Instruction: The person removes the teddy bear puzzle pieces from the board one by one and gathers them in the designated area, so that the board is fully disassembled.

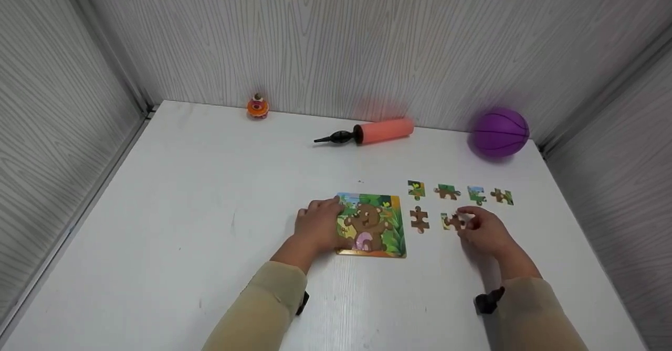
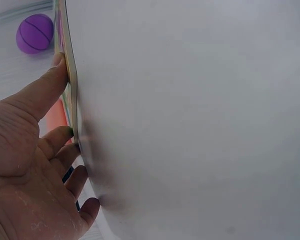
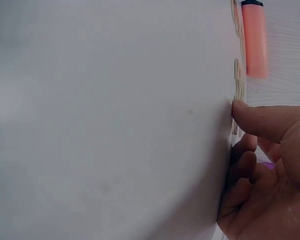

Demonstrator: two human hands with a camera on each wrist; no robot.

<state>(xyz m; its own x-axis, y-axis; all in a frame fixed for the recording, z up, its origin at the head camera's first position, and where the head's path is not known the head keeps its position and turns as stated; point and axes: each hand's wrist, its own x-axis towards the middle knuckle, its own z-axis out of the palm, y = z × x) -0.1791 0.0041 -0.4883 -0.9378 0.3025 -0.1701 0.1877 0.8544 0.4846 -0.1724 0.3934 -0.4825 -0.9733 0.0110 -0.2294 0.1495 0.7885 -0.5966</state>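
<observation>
A square jigsaw puzzle board (image 1: 374,224) with a brown bear picture lies flat on the white table. My left hand (image 1: 319,225) holds its left side, thumb and fingers (image 2: 57,137) against the edge. To the right of the board, my right hand (image 1: 488,233) has its thumb (image 3: 245,114) and index finger on a loose brown and yellow puzzle piece (image 1: 452,221), which still lies on the table. Another brown piece (image 1: 419,219) sits between that one and the board.
Several more loose pieces, among them a green one (image 1: 447,191), form a row farther back. Along the back wall stand a small orange toy (image 1: 258,107), a coral hand pump (image 1: 386,131) with a black nozzle, and a purple ball (image 1: 500,133).
</observation>
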